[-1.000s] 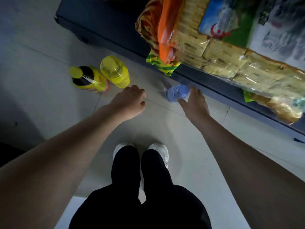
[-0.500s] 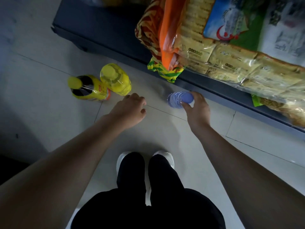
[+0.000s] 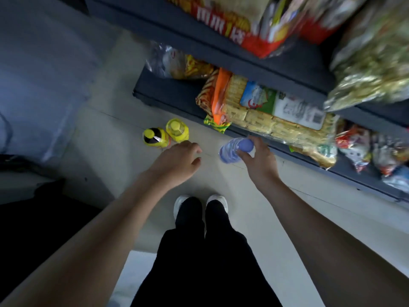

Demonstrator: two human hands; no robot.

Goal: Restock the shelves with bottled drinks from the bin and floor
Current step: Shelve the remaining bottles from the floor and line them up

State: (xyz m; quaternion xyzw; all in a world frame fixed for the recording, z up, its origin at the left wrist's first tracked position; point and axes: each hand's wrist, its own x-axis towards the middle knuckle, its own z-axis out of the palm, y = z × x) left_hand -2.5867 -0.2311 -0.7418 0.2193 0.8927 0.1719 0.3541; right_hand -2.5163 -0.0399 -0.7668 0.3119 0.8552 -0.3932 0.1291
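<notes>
Tiled floor [image 3: 115, 134] by shelf edge [image 3: 168, 96] | right hand [image 3: 259, 160] grips water bottle [image 3: 230, 151] | left hand [image 3: 179, 162] relaxed

Clear glossy plastic water bottle [image 3: 231, 151]; matt dark shelf [image 3: 177, 94]; crinkly cellophane cracker pack [image 3: 265, 120]

I see the left forearm [image 3: 99, 240] and right forearm [image 3: 321, 229] bare all the way to the frame's edge, and the left hand [image 3: 179, 162] and right hand [image 3: 259, 165] bare too. The legs wear loose black trousers [image 3: 205, 262], plain, with little detail showing in the dim light. White shoes [image 3: 180, 201] with rounded toes show under the hems.
</notes>
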